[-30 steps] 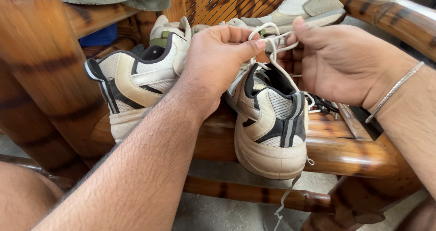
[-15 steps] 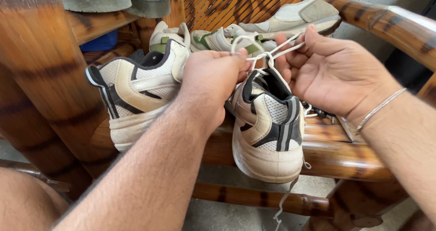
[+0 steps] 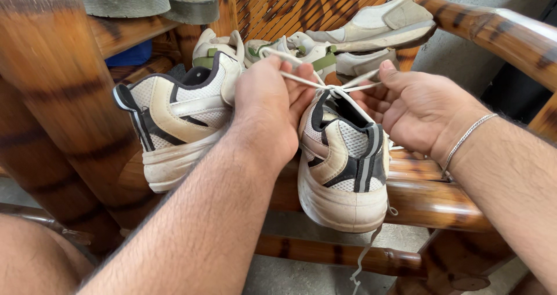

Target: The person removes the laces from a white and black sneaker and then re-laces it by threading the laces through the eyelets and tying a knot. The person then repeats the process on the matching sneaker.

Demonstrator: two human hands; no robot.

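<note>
Where sneakers crowd, glossy bamboo bench.

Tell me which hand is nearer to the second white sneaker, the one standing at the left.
Left. The left hand lies just beside the left sneaker, pulling the white lace. The right hand is beyond the other sneaker, farther away.

Both hands pull a white shoelace tight over the sneaker: left hand one end, right hand the other. Its matching sneaker sits just beside on the wooden bench.
</note>
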